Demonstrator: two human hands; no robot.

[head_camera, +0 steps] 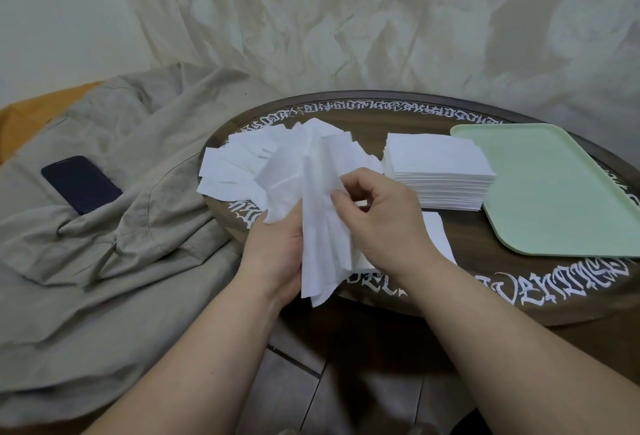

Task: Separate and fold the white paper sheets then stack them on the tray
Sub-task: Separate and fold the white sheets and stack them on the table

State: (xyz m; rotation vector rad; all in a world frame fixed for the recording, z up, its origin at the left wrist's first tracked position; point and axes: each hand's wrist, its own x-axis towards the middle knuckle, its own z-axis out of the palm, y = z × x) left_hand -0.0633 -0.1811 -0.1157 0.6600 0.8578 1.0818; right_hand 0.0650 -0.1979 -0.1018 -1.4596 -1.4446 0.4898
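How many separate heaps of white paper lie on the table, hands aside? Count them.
3: a fanned pile at the table's left, a neat stack beside the tray, and a small stack partly hidden behind the right hand.

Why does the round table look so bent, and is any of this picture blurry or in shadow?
Head view: the wide-angle lens bows the table rim and tilts the green tray at the right edge; lighting is dim and soft, without glare; a dark shadow lies below the table's near rim; the left hand and right hand holding the white sheets look slightly soft.
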